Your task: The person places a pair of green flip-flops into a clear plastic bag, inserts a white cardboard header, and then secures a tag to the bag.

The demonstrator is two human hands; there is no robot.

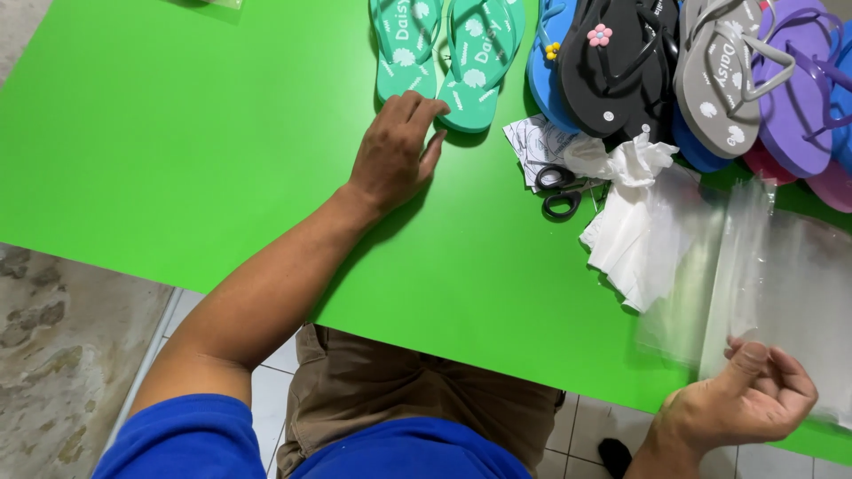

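My left hand [395, 146] reaches across the green table [177, 133], fingertips touching the heel of a teal flip-flop [479, 62]; a second teal flip-flop [406, 49] lies just left of it. My right hand [745, 399] is at the table's near right edge, fingers curled, pinching the edge of a clear plastic bag [763, 284] that is blurred with motion. Beside the bag lies crumpled white paper [635, 222].
Black-handled scissors [561, 191] and a printed paper scrap [532, 142] lie mid-table. At the far right is a pile of flip-flops: blue [543, 71], black with a pink flower [612, 62], grey [714, 80], purple [799, 89]. Tiled floor lies below the table edge.
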